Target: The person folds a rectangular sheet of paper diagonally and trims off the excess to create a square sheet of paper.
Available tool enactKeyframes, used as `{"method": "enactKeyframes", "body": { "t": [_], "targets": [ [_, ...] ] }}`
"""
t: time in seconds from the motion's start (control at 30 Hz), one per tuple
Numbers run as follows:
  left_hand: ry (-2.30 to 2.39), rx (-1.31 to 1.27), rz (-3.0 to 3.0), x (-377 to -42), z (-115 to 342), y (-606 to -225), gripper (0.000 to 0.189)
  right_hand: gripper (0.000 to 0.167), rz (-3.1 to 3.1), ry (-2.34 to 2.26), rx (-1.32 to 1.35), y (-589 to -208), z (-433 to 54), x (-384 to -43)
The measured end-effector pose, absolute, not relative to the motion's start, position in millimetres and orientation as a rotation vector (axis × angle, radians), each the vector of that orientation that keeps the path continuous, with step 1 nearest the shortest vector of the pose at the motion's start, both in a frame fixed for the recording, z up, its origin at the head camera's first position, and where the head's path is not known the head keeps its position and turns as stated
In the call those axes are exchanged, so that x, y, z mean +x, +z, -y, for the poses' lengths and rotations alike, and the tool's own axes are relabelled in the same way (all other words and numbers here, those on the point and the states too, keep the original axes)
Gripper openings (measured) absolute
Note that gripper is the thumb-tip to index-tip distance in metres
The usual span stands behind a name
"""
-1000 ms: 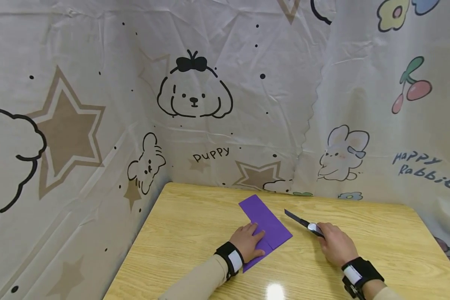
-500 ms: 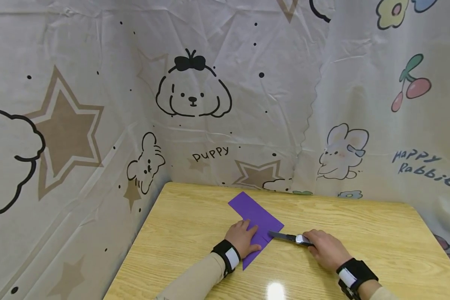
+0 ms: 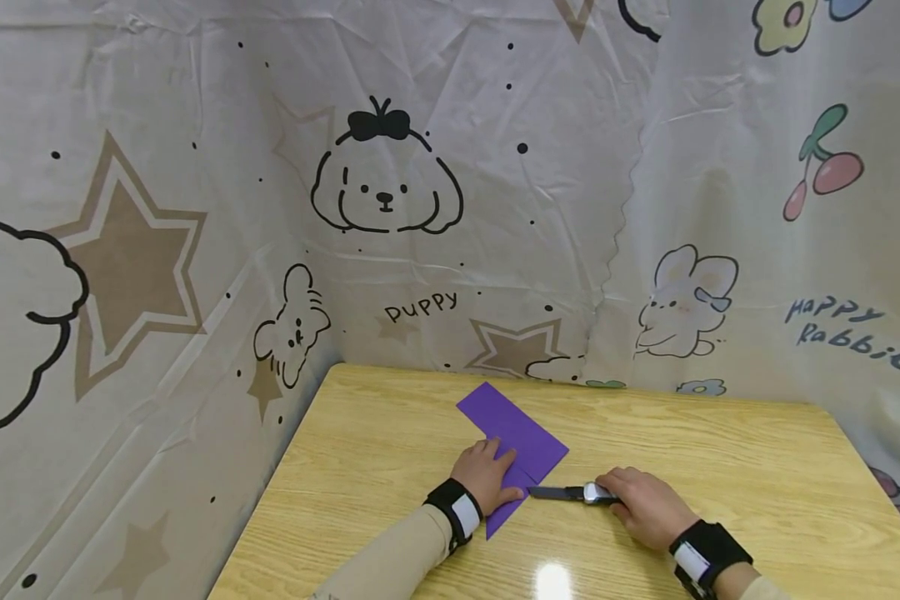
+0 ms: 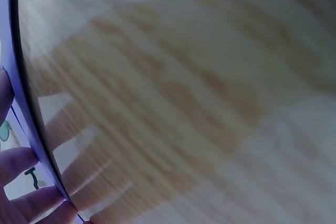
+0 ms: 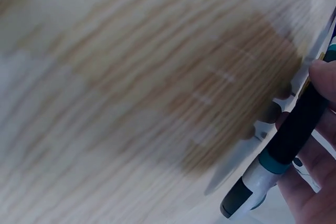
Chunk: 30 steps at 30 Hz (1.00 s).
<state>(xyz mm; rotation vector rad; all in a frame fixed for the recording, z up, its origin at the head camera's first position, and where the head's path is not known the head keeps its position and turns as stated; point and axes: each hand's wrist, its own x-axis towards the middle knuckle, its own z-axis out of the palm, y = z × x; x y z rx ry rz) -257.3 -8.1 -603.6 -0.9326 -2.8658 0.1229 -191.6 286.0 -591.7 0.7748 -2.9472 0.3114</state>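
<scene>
A folded sheet of purple paper (image 3: pixel 521 429) lies slanted on the wooden table. My left hand (image 3: pixel 483 477) presses its lower left part flat, fingers spread. In the left wrist view the paper (image 4: pixel 23 85) appears edge-on, with the fingers on top of it. My right hand (image 3: pixel 651 507) grips a utility knife (image 3: pixel 566 493) whose dark blade points left. The blade tip is at the paper's lower right edge, close to the left thumb; whether it is inside the fold cannot be told. In the right wrist view the knife's black handle (image 5: pixel 299 124) shows teal bands and a whitish end.
The pale wooden table (image 3: pixel 375 433) extends around both hands and reflects a bright light near its front. A printed cloth (image 3: pixel 420 275) with cartoon animals and stars hangs behind the table and along its left side.
My right hand has brought the knife leftward and down, from beside the paper to its lower right edge. The left hand and the paper shifted slightly left, then stayed still.
</scene>
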Motion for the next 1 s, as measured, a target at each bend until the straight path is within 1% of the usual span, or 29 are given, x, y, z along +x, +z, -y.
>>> {"method": "enactKeyframes", "body": {
  "t": [0.3,0.63,0.87,1.0],
  "targets": [
    [0.120,-0.940,2.870,-255.5,8.9,-599.0,0.067,0.035,2.929,0.249,0.744,-592.9,-286.0,-191.4],
    [0.091,-0.947,2.854,-254.5,8.7,-598.2,0.068,0.036,2.928,0.166,0.616,-596.5,-283.0,-193.1],
    [0.078,-1.030,2.793,-256.5,8.8,-602.0,0.078,0.038,2.942,0.147,0.544,-597.5,-279.6,-194.1],
    [0.122,-1.111,2.781,-257.8,10.7,-602.1,0.075,0.039,2.930,0.149,0.523,-598.1,-279.1,-194.1]
  ]
}}
